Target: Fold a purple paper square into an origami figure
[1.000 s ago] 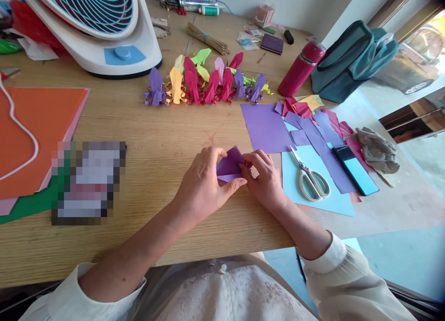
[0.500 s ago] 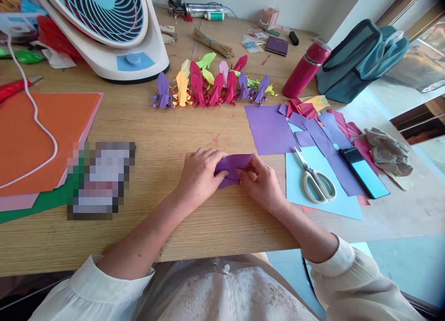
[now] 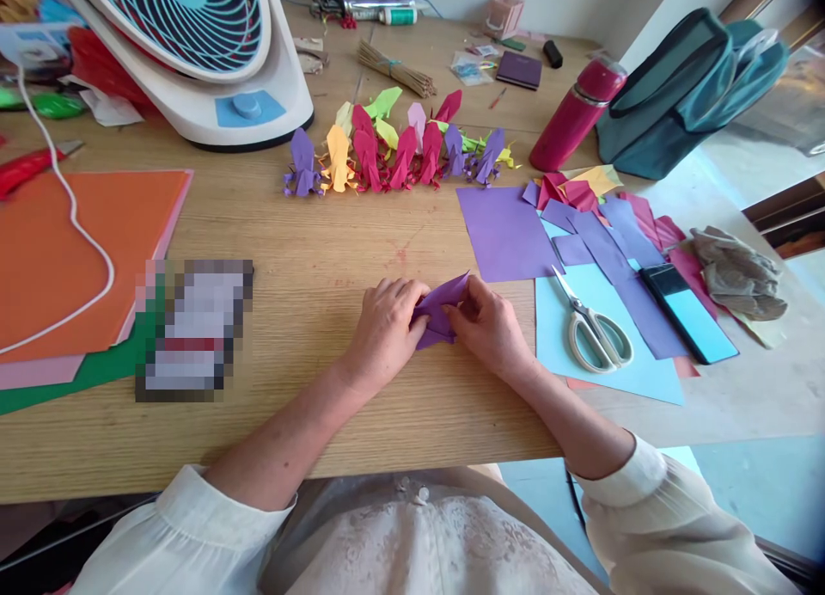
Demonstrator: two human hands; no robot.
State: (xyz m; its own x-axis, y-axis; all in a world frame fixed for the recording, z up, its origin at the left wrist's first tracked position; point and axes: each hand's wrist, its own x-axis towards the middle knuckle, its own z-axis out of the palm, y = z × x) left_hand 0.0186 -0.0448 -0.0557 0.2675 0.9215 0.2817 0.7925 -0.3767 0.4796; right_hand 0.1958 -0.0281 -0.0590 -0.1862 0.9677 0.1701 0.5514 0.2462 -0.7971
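Between both hands is a small folded piece of purple paper (image 3: 442, 309), creased and partly covered by my fingers. My left hand (image 3: 390, 324) grips its left end, thumb in front and fingers behind. At its right end my right hand (image 3: 487, 327) pinches the paper between thumb and fingers. Scissors with white handles (image 3: 594, 333) lie to the right on a light blue sheet (image 3: 567, 294). A flat purple sheet (image 3: 506, 234) rests just beyond my right hand. Farther back stands a cluster of colourful folded paper figures (image 3: 393, 152).
A fan (image 3: 258, 105) stands at the back left, near orange sheets (image 3: 77, 260) and a blurred phone-like device (image 3: 193, 328). On the right are purple strips (image 3: 599, 242), another phone (image 3: 689, 311), a red bottle (image 3: 577, 113) and a teal bag (image 3: 676, 96).
Both hands have shifted slightly right in view with the purple paper, which now appears more tilted, its right end raised. Both still hold it.
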